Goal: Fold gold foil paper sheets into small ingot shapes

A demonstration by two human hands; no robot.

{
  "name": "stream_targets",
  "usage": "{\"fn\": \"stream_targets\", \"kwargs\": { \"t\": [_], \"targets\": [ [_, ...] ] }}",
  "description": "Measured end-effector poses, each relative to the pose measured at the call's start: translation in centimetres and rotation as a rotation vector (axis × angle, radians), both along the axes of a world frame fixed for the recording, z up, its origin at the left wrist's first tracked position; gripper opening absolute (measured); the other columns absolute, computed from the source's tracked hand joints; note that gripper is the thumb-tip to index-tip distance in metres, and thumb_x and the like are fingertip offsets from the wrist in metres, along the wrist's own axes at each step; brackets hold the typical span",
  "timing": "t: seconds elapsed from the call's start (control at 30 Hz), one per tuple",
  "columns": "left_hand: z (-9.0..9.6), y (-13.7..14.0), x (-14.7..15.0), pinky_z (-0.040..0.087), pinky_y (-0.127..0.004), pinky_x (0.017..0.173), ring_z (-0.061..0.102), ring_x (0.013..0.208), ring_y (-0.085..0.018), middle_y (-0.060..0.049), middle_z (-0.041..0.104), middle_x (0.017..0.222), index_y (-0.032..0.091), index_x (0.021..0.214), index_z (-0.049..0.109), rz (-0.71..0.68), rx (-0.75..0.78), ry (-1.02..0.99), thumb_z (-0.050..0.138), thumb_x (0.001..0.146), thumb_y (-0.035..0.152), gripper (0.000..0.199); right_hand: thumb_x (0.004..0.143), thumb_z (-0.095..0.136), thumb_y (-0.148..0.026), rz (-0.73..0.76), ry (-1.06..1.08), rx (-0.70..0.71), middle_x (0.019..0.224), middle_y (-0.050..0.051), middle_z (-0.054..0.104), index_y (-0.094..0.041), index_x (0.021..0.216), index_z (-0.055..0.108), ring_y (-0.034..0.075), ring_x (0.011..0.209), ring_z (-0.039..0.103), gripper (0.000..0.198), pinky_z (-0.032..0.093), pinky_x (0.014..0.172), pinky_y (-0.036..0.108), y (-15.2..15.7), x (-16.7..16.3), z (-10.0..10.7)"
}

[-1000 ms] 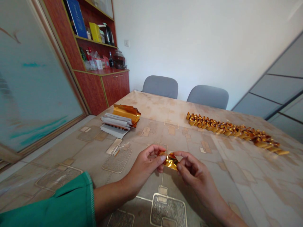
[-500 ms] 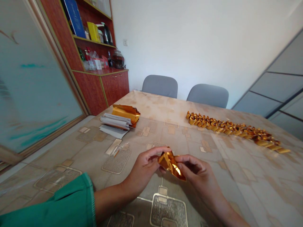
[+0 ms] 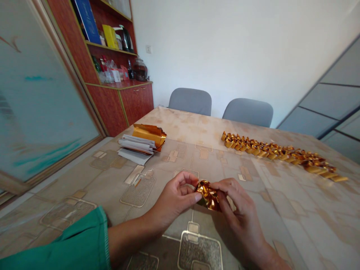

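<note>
A shiny gold foil paper piece (image 3: pixel 208 195), folded and crinkled, is held between both hands just above the table. My left hand (image 3: pixel 180 193) pinches its left end between thumb and fingers. On the other end, my right hand (image 3: pixel 237 202) has its fingers closed, thumb below and forefinger along the top edge. To the far left lies a stack of gold and grey-white foil sheets (image 3: pixel 140 142), partly curled. Several folded gold foil pieces (image 3: pixel 275 153) stand packed in a long row at the right.
The table (image 3: pixel 92 183) has a patterned cover. Two grey chairs (image 3: pixel 190 101) stand behind its far edge. A red-brown cabinet (image 3: pixel 123 105) with bottles, a kettle and a glass jar is at the back left, beside a frosted glass door (image 3: pixel 45 93).
My right hand has turned and moved its fingers over the foil's top edge. My left fingers have curled in, and the foil looks more compact and tilted differently.
</note>
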State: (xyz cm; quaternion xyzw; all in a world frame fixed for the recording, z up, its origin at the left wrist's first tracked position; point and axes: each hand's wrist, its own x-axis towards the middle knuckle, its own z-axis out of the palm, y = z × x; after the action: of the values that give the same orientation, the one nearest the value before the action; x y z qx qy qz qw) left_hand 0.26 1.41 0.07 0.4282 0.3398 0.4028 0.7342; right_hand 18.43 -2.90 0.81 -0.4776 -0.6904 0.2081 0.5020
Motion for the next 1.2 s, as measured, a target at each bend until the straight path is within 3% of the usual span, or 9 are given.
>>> {"fn": "stream_targets", "kwargs": {
  "t": [0.17,0.3,0.43,0.57,0.7,0.87,0.97,1.07,1.2],
  "targets": [
    [-0.1,0.5,-0.2,0.047,-0.029,0.079,0.066,0.084,-0.017,-0.005,0.069,0.094,0.017,0.107,0.062,-0.119,-0.024,-0.020,0.084,0.068,0.022,0.045,0.092,0.056,-0.017,-0.024,0.024,-0.038,0.087,0.003,0.064,-0.029,0.103,0.069,0.020,0.081,0.060,0.021,0.047,0.070,0.030,0.4,0.7,0.2],
    [-0.2,0.4,-0.4,0.047,-0.030,0.083,0.067,0.086,-0.017,-0.006,0.071,0.093,0.016,0.106,0.066,-0.150,-0.027,-0.056,0.082,0.071,0.024,0.040,0.088,0.065,-0.033,-0.052,0.346,-0.287,0.081,0.001,0.061,-0.025,0.104,0.067,0.018,0.072,0.058,0.018,0.047,0.063,0.029,0.6,0.8,-0.5],
    [-0.3,0.2,-0.5,0.047,-0.036,0.092,0.067,0.099,-0.022,-0.008,0.071,0.107,0.021,0.116,0.065,-0.227,0.029,-0.126,0.082,0.071,0.020,0.048,0.082,0.072,-0.042,0.103,0.618,-0.507,0.088,0.003,0.065,-0.023,0.106,0.066,0.020,0.081,0.062,0.031,0.049,0.072,0.031,0.7,0.5,-1.2],
    [-0.4,0.0,-0.4,0.043,-0.038,0.101,0.060,0.118,-0.025,-0.010,0.064,0.128,0.026,0.127,0.063,-0.314,0.045,-0.237,0.079,0.074,0.017,0.055,0.084,0.072,-0.043,0.230,0.720,-0.651,0.090,0.003,0.068,-0.024,0.111,0.063,0.019,0.077,0.066,0.035,0.050,0.070,0.031,0.5,0.4,-1.0],
    [-0.3,0.0,-0.4,0.045,-0.037,0.098,0.063,0.111,-0.023,-0.010,0.066,0.125,0.026,0.127,0.062,-0.184,0.038,-0.172,0.079,0.075,0.019,0.055,0.089,0.064,-0.050,0.259,0.636,-0.657,0.097,0.006,0.071,-0.023,0.120,0.061,0.023,0.089,0.067,0.041,0.050,0.081,0.036,0.4,0.7,-0.5],
    [-0.2,0.1,-0.3,0.047,-0.035,0.092,0.065,0.104,-0.023,-0.010,0.071,0.112,0.020,0.132,0.057,-0.091,0.073,-0.066,0.082,0.072,0.022,0.065,0.079,0.077,-0.041,0.212,0.594,-0.632,0.076,0.000,0.066,-0.022,0.118,0.058,0.015,0.062,0.060,0.047,0.044,0.058,0.027,0.8,1.2,-1.4],
    [-0.2,0.1,-0.2,0.048,-0.033,0.089,0.066,0.099,-0.021,-0.010,0.072,0.108,0.017,0.125,0.062,-0.016,0.095,0.019,0.078,0.076,0.026,0.052,0.083,0.073,-0.038,0.132,0.523,-0.586,0.081,0.001,0.066,-0.021,0.116,0.057,0.016,0.068,0.062,0.040,0.044,0.060,0.027,0.8,1.3,-1.8],
    [-0.3,0.3,-0.2,0.048,-0.028,0.076,0.064,0.082,-0.017,-0.006,0.072,0.092,0.016,0.114,0.068,0.078,0.159,0.137,0.075,0.077,0.025,0.038,0.085,0.070,-0.033,0.136,0.467,-0.557,0.084,0.002,0.068,-0.022,0.113,0.059,0.017,0.073,0.063,0.032,0.046,0.065,0.029,0.6,1.3,-1.9],
    [-0.1,0.7,-0.1,0.047,-0.027,0.070,0.061,0.074,-0.015,-0.002,0.068,0.081,0.015,0.119,0.065,0.143,0.200,0.217,0.076,0.073,0.020,0.047,0.085,0.072,-0.033,0.157,0.516,-0.560,0.084,0.002,0.070,-0.024,0.116,0.059,0.018,0.071,0.065,0.035,0.047,0.065,0.030,0.8,1.5,-2.0]
  ]
}}
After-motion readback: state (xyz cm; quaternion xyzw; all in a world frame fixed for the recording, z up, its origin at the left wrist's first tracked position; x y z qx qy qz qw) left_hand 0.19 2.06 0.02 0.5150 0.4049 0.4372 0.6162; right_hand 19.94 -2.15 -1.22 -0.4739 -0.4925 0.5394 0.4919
